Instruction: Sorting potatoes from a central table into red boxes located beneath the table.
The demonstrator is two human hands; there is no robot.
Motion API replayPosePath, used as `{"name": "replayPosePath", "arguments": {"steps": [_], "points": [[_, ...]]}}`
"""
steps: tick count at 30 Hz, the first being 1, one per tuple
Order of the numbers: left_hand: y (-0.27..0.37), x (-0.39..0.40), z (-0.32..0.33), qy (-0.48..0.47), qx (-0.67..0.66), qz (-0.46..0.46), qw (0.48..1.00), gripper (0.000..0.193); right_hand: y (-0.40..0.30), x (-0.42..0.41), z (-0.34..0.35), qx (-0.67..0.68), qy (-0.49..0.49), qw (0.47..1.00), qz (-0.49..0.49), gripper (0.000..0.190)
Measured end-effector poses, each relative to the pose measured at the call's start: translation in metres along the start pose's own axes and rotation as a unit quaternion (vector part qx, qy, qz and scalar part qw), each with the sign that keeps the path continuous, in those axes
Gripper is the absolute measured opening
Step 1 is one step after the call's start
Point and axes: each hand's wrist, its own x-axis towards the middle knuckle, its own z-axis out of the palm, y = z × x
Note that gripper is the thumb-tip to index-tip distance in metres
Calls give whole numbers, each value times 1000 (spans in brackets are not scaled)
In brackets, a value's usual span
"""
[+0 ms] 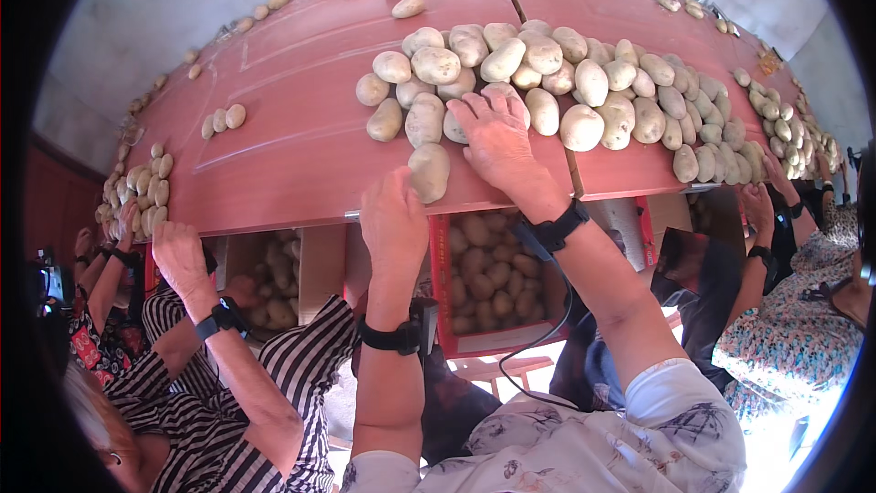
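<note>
Potatoes (pixel 540 53) lie bunched on a red tabletop (pixel 294 130) in front of me, running off to the right. My right hand (pixel 494 133) rests over potatoes at the bunch's near side, fingers spread across one; whether it grips it I cannot tell. Close to the table's front edge is my left hand (pixel 393 209), its fingers curled and partly hidden from view. It touches or nearly touches a large potato (pixel 429 172) at its right; what it holds cannot be seen. Both wrists wear black straps with small devices.
A red-edged box of potatoes (pixel 494 281) stands below the table edge; another open box (pixel 274 281) is to its left. Co-workers' hands (pixel 181 257) (pixel 757 209) are at both sides. A gap between table panels (pixel 573 174) runs beside my right wrist. A cable hangs from that wrist.
</note>
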Motion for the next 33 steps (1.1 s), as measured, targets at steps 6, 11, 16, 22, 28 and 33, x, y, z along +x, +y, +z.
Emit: {"name": "replayPosePath", "arguments": {"steps": [6,11,16,22,28,33], "points": [[-2,2,-1,-8,3,1,1000,26,-3,-6,-15,62,-47,997,4,50],[5,3,4,-13,5,6,1000,27,-2,-26,-46,159,-87,982,57,47],[16,5,11,-35,4,-10,999,28,19,-49,-58,439,-200,836,259,51],[23,7,19,-27,5,-33,999,30,36,-62,-70,752,-229,516,341,56],[23,12,27,-13,16,0,1000,28,47,-65,-84,657,-321,637,245,56],[27,9,44,-7,-1,68,998,25,69,-73,-77,640,-383,647,160,51]]}}
